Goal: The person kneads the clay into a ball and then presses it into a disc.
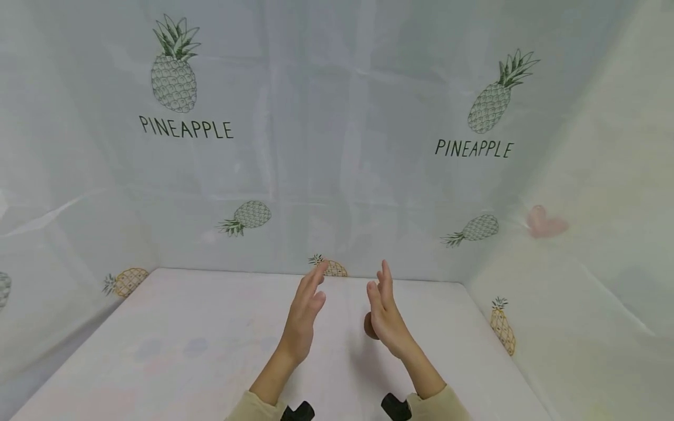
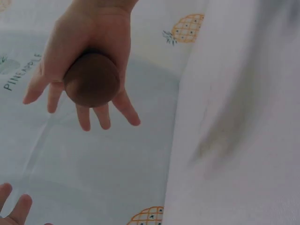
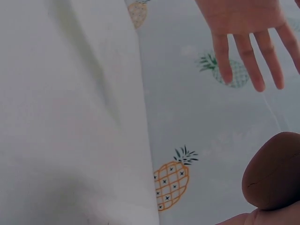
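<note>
My two hands face each other above the white table, palms inward and a gap between them. The left hand (image 1: 302, 321) has nothing in it, its fingers straight and spread in the right wrist view. A smooth brown ball (image 2: 92, 79) is against the palm of my right hand (image 1: 392, 324), whose fingers are extended and apart, not curled round it. The ball (image 3: 274, 173) has a small crack on its surface, seen in the right wrist view. From the head view the right hand hides part of the ball (image 1: 370, 326).
The white table top (image 1: 210, 374) has faint coloured patches on its left part. A pale sheet (image 1: 326, 146) printed with pineapples hangs behind it and along both sides. A dark wrist device (image 1: 298, 411) shows at the left sleeve, another (image 1: 396, 406) at the right.
</note>
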`<control>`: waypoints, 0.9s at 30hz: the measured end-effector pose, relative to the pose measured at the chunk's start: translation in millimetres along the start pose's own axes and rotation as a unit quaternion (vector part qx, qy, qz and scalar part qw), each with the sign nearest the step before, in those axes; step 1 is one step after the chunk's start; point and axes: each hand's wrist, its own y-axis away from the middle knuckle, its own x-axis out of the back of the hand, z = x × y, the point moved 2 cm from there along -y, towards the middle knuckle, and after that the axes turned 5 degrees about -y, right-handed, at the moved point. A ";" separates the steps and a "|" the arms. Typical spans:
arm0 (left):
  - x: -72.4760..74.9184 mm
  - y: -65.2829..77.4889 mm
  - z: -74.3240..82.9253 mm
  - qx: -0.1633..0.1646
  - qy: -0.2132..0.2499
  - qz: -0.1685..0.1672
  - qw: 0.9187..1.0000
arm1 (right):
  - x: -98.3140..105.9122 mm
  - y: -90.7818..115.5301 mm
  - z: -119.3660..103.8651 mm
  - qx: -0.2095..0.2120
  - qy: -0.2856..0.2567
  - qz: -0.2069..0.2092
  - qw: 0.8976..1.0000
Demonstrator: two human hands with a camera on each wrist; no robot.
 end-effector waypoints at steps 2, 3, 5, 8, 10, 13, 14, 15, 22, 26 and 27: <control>1.4 0.0 -3.5 0.006 -0.017 -0.003 1.000 | 4.0 -1.5 2.2 0.004 0.009 -0.009 1.000; 2.7 0.2 -5.0 0.006 -0.026 -0.003 1.000 | 5.9 -2.3 3.8 0.006 0.015 -0.012 1.000; 5.8 1.0 -8.5 0.003 -0.051 -0.002 0.999 | 9.2 -3.8 7.2 0.006 0.028 -0.013 0.999; 11.5 2.6 -13.5 0.000 -0.085 -0.008 0.996 | 13.4 -6.6 11.8 0.015 0.056 -0.009 0.998; 15.1 3.7 -16.3 0.001 -0.114 -0.016 0.993 | 15.7 -8.0 13.6 0.027 0.081 -0.008 0.996; 19.7 5.7 -19.7 0.012 -0.151 -0.031 0.988 | 18.4 -9.6 14.2 0.046 0.115 -0.015 0.992; 21.0 6.6 -20.9 0.017 -0.162 -0.036 0.986 | 19.1 -9.7 14.3 0.050 0.125 -0.019 0.991; 22.2 7.6 -21.8 0.021 -0.172 -0.041 0.984 | 19.9 -9.9 14.9 0.052 0.137 -0.022 0.989; 29.6 13.7 -27.8 0.039 -0.223 -0.055 0.972 | 22.9 -10.0 29.4 0.033 0.245 -0.046 0.968; 32.0 15.7 -30.7 0.046 -0.254 -0.061 0.964 | 23.6 -8.3 41.0 0.032 0.298 -0.057 0.952; 32.4 15.8 -31.0 0.047 -0.259 -0.063 0.963 | 23.7 -7.9 43.2 0.032 0.306 -0.058 0.950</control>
